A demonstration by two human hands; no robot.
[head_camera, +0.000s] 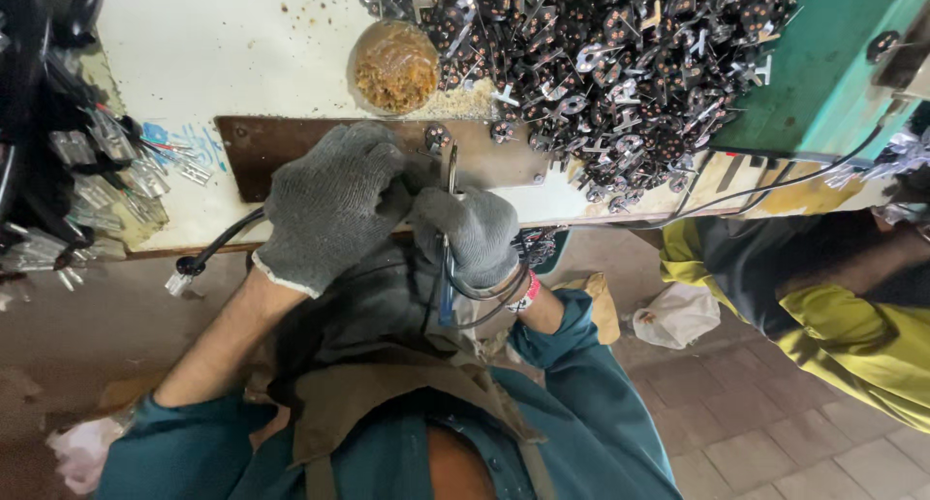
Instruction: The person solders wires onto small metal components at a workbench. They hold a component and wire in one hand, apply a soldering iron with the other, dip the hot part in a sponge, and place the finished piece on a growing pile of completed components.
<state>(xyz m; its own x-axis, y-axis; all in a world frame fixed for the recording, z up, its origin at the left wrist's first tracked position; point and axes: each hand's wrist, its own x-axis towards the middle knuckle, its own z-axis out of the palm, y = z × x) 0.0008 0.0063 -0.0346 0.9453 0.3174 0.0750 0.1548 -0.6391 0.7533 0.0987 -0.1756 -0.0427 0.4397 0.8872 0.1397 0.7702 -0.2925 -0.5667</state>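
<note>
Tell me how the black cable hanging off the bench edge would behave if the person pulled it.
The black cable is probably floppy: it sags in a curve below the bench edge. It seems light, yet the metal terminals at its end could snag. The gloved left hand covers its other end, so it may resist pulling.

Left glove point(334, 204) hides part being worked; tool point(449, 231) tip obscured; cable point(208, 251) end blurred.

Both gloved hands met at the frame's centre. The left hand point(334, 204) lay curled, knuckles up, its bare forearm running to the lower left. The right hand point(475, 234) was clenched just beside it, its sleeved arm bent toward the lower right.
</note>
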